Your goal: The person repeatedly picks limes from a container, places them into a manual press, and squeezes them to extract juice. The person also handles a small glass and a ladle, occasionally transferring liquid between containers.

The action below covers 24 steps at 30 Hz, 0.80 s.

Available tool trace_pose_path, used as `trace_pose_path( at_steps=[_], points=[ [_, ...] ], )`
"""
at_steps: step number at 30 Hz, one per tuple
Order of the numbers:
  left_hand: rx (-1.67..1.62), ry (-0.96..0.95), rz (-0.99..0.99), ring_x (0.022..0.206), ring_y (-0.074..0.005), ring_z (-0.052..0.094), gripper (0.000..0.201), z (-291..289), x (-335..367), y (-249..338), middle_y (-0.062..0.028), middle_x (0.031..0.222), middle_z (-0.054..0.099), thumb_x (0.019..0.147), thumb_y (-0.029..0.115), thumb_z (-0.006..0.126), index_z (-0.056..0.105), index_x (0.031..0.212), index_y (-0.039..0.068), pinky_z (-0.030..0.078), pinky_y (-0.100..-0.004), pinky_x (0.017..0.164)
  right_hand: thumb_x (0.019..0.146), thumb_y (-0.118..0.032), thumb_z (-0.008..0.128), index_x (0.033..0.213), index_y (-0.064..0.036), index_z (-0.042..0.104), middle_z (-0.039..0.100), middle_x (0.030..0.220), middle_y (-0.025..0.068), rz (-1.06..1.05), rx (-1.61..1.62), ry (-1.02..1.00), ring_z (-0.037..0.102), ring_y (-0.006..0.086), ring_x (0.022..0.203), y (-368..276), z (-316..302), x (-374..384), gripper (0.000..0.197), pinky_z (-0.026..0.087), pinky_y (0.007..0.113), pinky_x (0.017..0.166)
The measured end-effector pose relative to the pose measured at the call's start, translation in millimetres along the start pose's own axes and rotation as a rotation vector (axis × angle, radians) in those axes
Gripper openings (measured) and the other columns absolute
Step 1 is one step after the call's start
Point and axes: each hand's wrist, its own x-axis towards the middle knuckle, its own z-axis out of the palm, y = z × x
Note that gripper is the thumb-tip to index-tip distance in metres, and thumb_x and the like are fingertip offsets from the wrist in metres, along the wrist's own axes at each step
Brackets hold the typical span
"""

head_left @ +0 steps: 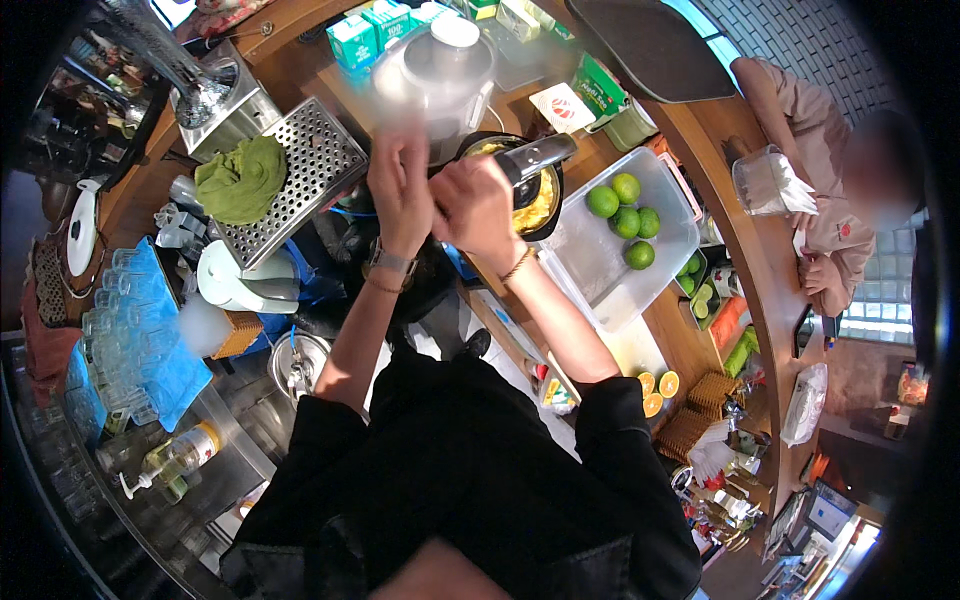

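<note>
My left hand [402, 195] is raised over the counter edge, its fingers smeared by motion. Close beside it, my right hand [475, 205] has curled fingers; whatever they may hold is hidden. Just right of that hand is a black round appliance [553, 215] with a thick dark lever handle [545, 157] and yellow, wet pulp or juice inside. Whether my right hand touches the handle, I cannot tell. Beyond both hands stands a whitish, translucent machine [440, 75] with a round white cap, partly blurred.
To the right, a clear plastic bin [600, 265] holds several limes [625, 222]. Halved oranges [655, 390] lie nearer. On the left are a green cloth [242, 180] on a perforated metal tray [318, 155], a pale kettle [245, 275] and glasses [125, 335]. Across the counter sits a person [815, 170].
</note>
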Motion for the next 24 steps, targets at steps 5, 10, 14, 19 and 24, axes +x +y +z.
trace_pose_path(
  at_steps=[5, 10, 14, 19, 24],
  points=[
    [0.115, -0.194, 0.001, 0.096, -0.0196, 0.062, 0.038, 4.6, -12.5, -5.2, -0.0101, 0.116, 0.063, 0.093, 0.022, 0.066, 0.057, 0.126, 0.004, 0.05, -0.0342, 0.084, 0.092, -0.02, 0.061, 0.069, -0.0038, 0.066, 0.068, 0.07, 0.0081, 0.505, 0.331, 0.231, 0.062, 0.0164, 0.064, 29.4, -74.1, 67.3, 0.028, 0.048, 0.031, 0.063],
    [0.245, -0.443, 0.36, 0.117, -0.0345, 0.054, 0.067, 52.1, -21.9, -13.4, -0.0166, 0.125, 0.057, 0.075, 0.023, 0.082, 0.052, 0.132, 0.004, 0.043, -0.0423, 0.101, 0.1, -0.029, 0.053, 0.076, -0.0005, 0.067, 0.066, 0.072, 0.0035, 0.644, 0.665, 0.252, 0.063, 0.0101, 0.067, 106.9, -132.2, 91.4, 0.04, 0.051, 0.025, 0.068],
    [0.606, -0.591, 0.332, 0.115, -0.0353, 0.055, 0.069, 70.5, -18.6, -19.3, -0.0174, 0.121, 0.058, 0.074, 0.035, 0.081, 0.056, 0.129, 0.002, 0.044, -0.0432, 0.1, 0.1, -0.04, 0.051, 0.087, -0.0003, 0.067, 0.069, 0.078, 0.0067, 0.739, 0.561, 0.247, 0.064, 0.0121, 0.074, 127.4, -150.6, 90.4, 0.045, 0.049, 0.025, 0.073],
    [0.326, -0.543, 0.184, 0.102, -0.0297, 0.063, 0.061, 69.3, -1.0, -24.3, -0.0143, 0.103, 0.067, 0.076, 0.038, 0.079, 0.061, 0.124, 0.006, 0.048, -0.0391, 0.094, 0.099, -0.05, 0.05, 0.123, -0.0013, 0.061, 0.067, 0.109, 0.0106, 0.675, 0.052, 0.256, 0.061, 0.0122, 0.088, 135.4, -170.4, 67.9, 0.056, 0.048, 0.026, 0.078],
    [-1.069, -0.366, -0.875, 0.118, -0.0186, 0.057, 0.049, 37.8, 4.1, -37.6, -0.0076, 0.134, 0.055, 0.098, 0.029, 0.057, 0.044, 0.14, 0.006, 0.045, -0.0366, 0.104, 0.101, -0.046, 0.047, 0.134, -0.0028, 0.052, 0.063, 0.122, 0.0132, 0.805, 0.235, 0.382, 0.063, 0.0194, 0.106, 110.2, -200.3, 0.7, 0.054, 0.049, 0.033, 0.09]
  ],
)
